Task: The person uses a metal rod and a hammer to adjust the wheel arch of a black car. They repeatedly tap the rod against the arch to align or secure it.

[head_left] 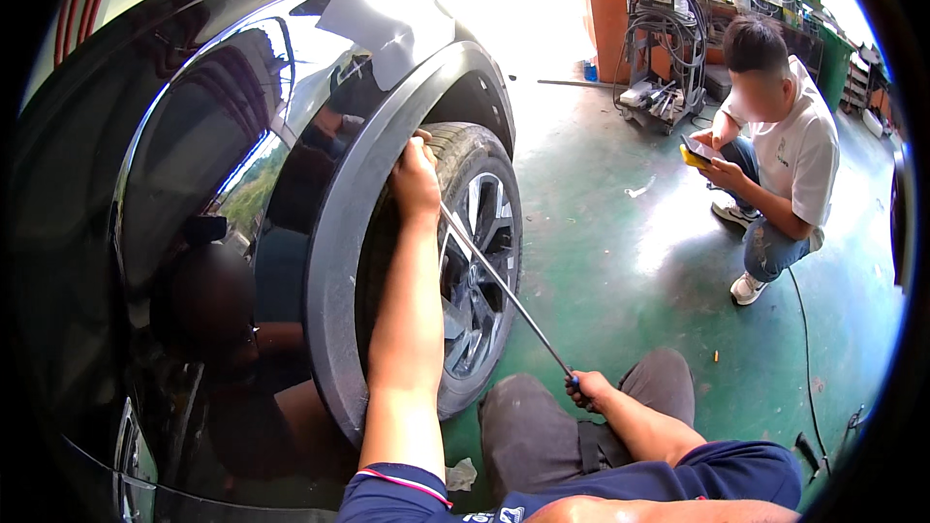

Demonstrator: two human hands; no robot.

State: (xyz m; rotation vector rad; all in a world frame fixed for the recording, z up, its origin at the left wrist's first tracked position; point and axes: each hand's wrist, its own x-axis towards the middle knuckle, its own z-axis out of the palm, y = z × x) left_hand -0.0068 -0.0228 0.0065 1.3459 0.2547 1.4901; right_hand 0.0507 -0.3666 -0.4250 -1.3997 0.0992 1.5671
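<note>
My left hand [416, 177] rests on the top of a black car's tyre [465, 150], inside the grey wheel arch [349, 232], fingers curled over the tread. My right hand [587, 389] grips the end of a long thin metal rod [504, 286]. The rod runs up and left across the alloy wheel [480, 271] toward my left hand. My knees in grey trousers [533, 426] are just below the wheel.
A person in a white shirt [790, 150] squats at the right on the green floor [630, 261], holding a yellow device [696, 155]. A tool cart with hoses [666, 48] stands behind. A black cable [806, 349] trails along the floor at right. A crumpled rag [462, 474] lies by my knee.
</note>
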